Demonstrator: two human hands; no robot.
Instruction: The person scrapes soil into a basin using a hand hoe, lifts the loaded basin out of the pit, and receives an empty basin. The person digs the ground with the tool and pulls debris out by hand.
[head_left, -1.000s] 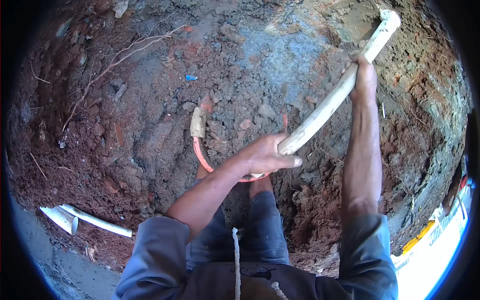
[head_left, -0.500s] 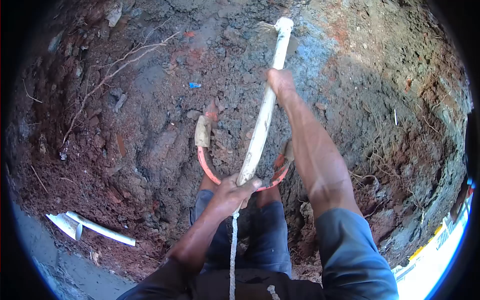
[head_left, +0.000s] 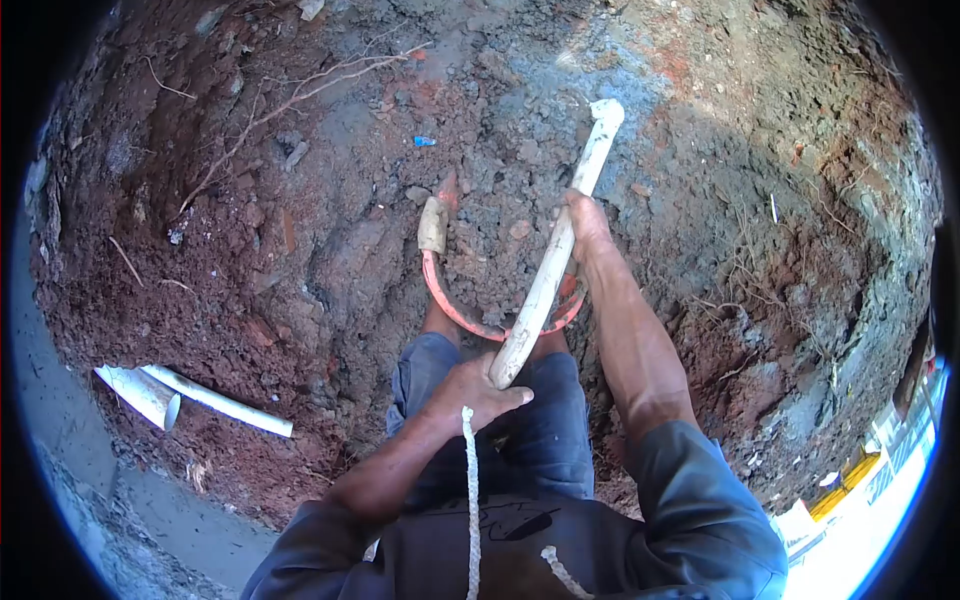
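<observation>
A long whitish pole (head_left: 547, 277), smeared with dirt and with a blunt white knob at its far end, slants away from my body over the mud. My left hand (head_left: 478, 394) is wrapped around its near end, thumb pointing right. Farther up the shaft, my right hand (head_left: 588, 222) is closed around it. Below the pole, between my legs, lies an orange curved tube (head_left: 455, 312) shaped like a U. A tan sleeve (head_left: 432, 225) covers its left end; the pole and my right hand partly hide its right side.
Lumpy wet soil (head_left: 330, 250) surrounds me. Two white pipe pieces (head_left: 220, 402) lie at lower left, beside grey ground (head_left: 190, 520). A dry branch (head_left: 275, 115) and a small blue scrap (head_left: 424, 141) lie ahead. White cords (head_left: 473, 500) hang from my dark top.
The pole's far end has dropped lower in the view and shifted right, and its near end has come closer to my body. Both hands keep their grip. The camera view has shifted too.
</observation>
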